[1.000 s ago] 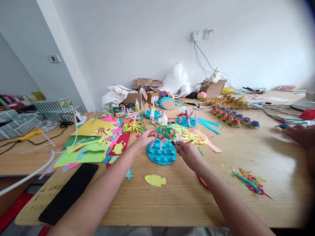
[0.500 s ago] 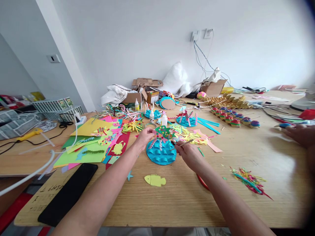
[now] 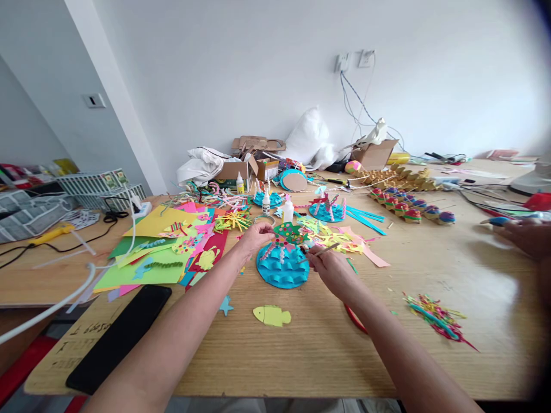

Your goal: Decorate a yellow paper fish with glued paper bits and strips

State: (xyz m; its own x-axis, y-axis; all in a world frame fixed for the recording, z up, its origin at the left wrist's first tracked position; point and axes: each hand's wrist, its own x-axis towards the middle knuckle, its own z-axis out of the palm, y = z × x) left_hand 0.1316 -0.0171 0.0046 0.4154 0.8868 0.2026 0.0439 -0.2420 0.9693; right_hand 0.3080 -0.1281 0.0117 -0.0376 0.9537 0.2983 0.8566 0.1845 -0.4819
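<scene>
The left hand (image 3: 259,238) has its thumb and fingers pinched together on the left edge of a green-and-pink polka-dotted paper cutout (image 3: 289,230), which is above the pale pink twisted posts (image 3: 282,255) of a round blue base with curled paper waves (image 3: 283,278) on the wooden table (image 3: 310,361). The right hand (image 3: 326,262) is closed around a thin, light-brown stick (image 3: 330,248) just beside the base's right side. Nearer the person lie a flat yellow-green paper fish (image 3: 272,315) and, to its left, a light-blue paper star (image 3: 225,306).
</scene>
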